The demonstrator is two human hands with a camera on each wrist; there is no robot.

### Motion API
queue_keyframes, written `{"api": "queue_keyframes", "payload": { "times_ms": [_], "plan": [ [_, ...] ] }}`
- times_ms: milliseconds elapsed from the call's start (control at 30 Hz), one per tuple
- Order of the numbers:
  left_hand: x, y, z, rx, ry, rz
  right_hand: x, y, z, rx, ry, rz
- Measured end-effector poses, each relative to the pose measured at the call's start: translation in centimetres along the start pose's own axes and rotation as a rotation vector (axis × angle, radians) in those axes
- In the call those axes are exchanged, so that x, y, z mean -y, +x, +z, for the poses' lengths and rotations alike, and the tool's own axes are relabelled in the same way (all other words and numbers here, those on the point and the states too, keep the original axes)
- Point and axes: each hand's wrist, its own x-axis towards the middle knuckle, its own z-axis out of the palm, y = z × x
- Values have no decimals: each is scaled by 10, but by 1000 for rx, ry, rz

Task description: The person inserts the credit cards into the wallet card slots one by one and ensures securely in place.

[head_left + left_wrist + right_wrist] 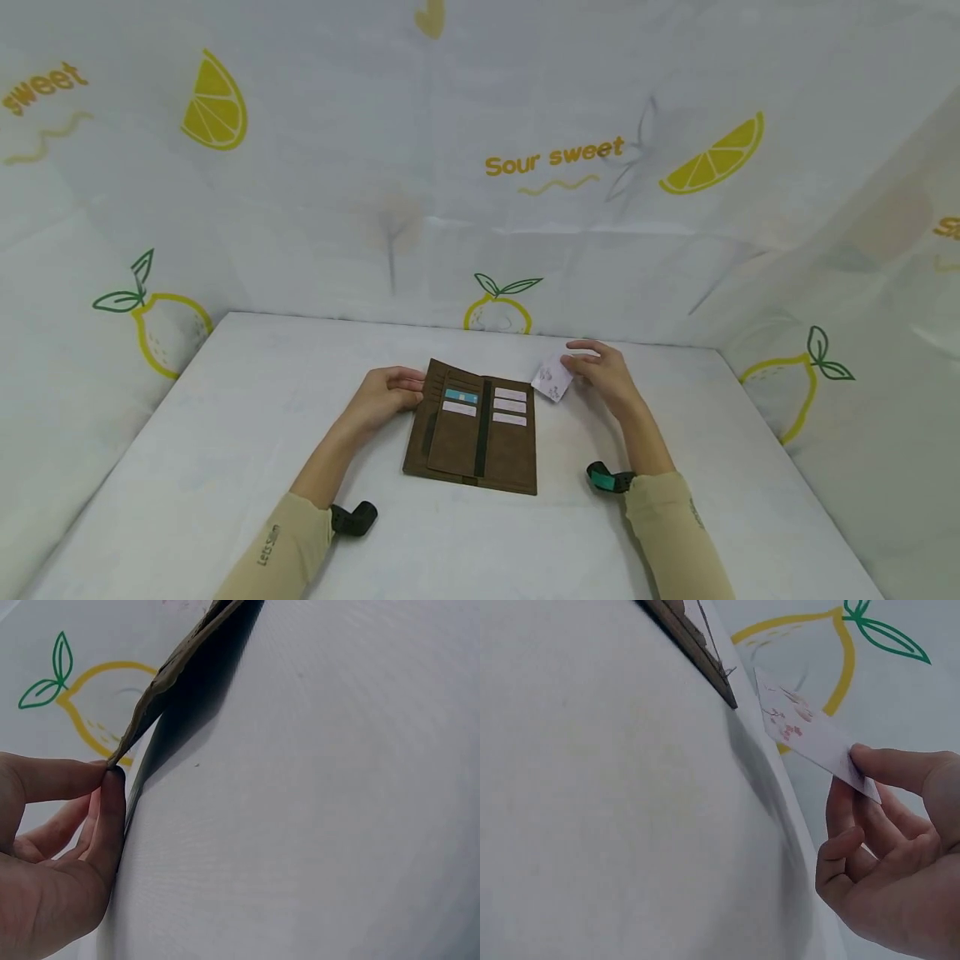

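A brown long wallet point(457, 446) lies opened out on the white table, with a teal card point(461, 396) and several white cards in its slots. My left hand point(384, 396) pinches the wallet's left edge between thumb and fingertips; in the left wrist view that edge point(161, 686) is lifted off the table. Just beyond the wallet's upper right corner, my right hand point(603, 375) holds a white card point(552, 379) by one end. Pinkish flowers are printed on this card point(795, 724), pinched between thumb and fingers above the table in the right wrist view.
The white tabletop point(225, 467) extends on both sides of the wallet. Behind it hangs a white cloth point(337, 208) printed with lemons and lettering. A black camera point(355, 518) sits at the left wrist, another camera point(609, 477) at the right.
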Motion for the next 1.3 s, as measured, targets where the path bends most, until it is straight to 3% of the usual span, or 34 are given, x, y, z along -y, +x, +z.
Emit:
{"api": "queue_keyframes", "payload": {
  "times_ms": [367, 733, 1033, 1300],
  "plan": [
    [-2, -2, 0, 2, -7, -2, 32, 12, 39, 37, -15, -26],
    [-4, -3, 1, 1, -6, -8, 43, 16, 76, 87, 9, -62],
    [-4, -2, 1, -1, 9, 6, 57, 22, 105, 143, -8, -154],
    [-4, -4, 1, -12, 24, -2, 61, 25, 119, 169, -32, -229]
  ]
}}
